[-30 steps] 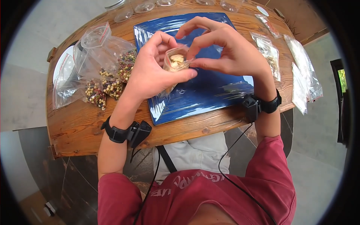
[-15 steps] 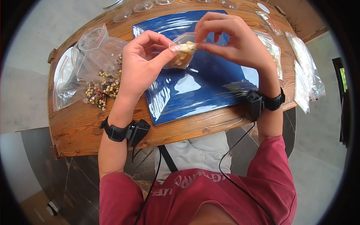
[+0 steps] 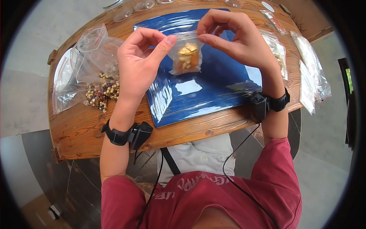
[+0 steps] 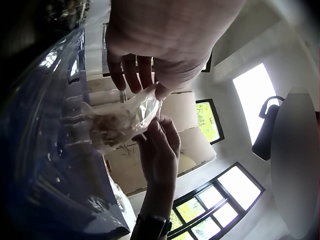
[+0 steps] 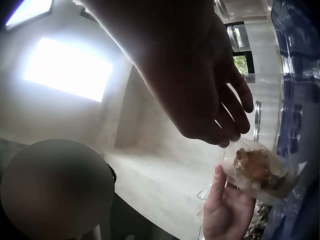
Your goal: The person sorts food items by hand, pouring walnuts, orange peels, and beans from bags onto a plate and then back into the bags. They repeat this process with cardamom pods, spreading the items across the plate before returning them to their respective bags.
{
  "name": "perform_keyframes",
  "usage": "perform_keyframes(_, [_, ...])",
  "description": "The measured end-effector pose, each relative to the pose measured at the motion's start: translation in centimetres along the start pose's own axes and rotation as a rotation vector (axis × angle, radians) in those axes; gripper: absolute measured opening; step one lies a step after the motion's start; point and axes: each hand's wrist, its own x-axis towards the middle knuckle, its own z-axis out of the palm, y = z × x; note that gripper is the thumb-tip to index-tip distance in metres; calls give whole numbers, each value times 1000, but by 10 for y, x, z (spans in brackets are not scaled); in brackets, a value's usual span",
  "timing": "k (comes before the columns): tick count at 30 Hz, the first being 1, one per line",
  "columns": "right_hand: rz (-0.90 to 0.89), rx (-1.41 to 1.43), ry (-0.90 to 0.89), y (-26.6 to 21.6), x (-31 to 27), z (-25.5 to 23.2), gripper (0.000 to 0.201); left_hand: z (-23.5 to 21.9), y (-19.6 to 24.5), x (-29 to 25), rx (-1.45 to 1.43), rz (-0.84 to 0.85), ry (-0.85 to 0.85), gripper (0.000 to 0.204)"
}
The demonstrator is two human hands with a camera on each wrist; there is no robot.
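A small clear zip bag with pale yellowish flakes in its lower part hangs upright over the blue square plate. My left hand pinches its top left corner between thumb and forefinger. At the top right corner, the thumb and forefinger of my right hand pinch the zip edge. The left wrist view shows the bag stretched between both hands. From the right wrist, the bag appears with a brownish patch among the flakes.
Bags of mixed peppercorns lie left of the plate, beside a large clear bag. Several clear jars stand along the far edge. Flat plastic bags lie at the right of the wooden table.
The bag has turned from mouth-up toward the head camera to hanging flat by its top edge. My hands have moved apart to its two upper corners.
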Motion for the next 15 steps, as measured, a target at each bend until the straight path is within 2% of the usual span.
perform_keyframes(3, [27,82,61,-1,-1,7,15,6,7,-1,-115,-23,-3,16])
perform_keyframes(7, [149,283,74,-11,1,6,20,3,7,-2,-52,-37,-1,20])
perform_keyframes(9, [132,273,73,-11,2,5,24,8,14,-3,-54,-65,24,21])
perform_keyframes(15, [93,290,76,-14,3,10,26,6,13,-5,75,-66,-74,23])
